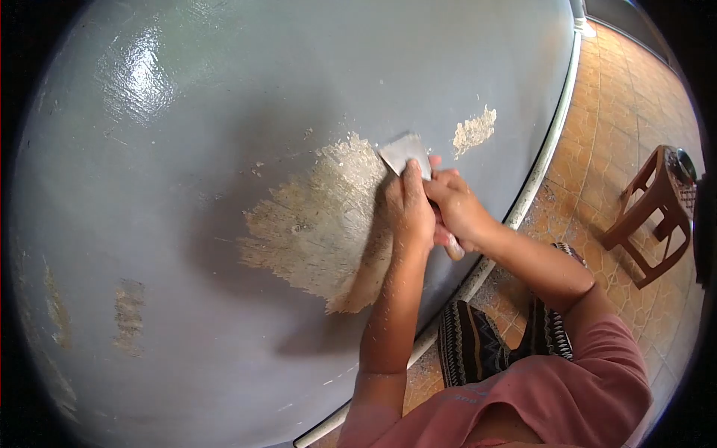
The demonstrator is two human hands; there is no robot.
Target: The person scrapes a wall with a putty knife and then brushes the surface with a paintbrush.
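Note:
Both my hands are on a scraper (404, 151) with a broad flat metal blade. My left hand (412, 213) is closed on it, a finger pressed onto the blade's face. My right hand (458, 207) wraps the handle, whose rounded end pokes out below the fingers. The blade's far edge meets or nearly meets the grey painted wall (299, 67). Just left of the hands is a large bare patch (314, 224) with ragged paint edges. A smaller bare patch (474, 131) lies up and to the right. Paint flecks dot my forearms.
A pale pipe-like strip (534, 190) runs along the wall's base. Beyond it lies an orange tiled floor (597, 97) with scattered paint chips. A brown plastic stool (651, 201) carrying a dark round object stands at the right. Two narrow worn patches mark the wall's left side.

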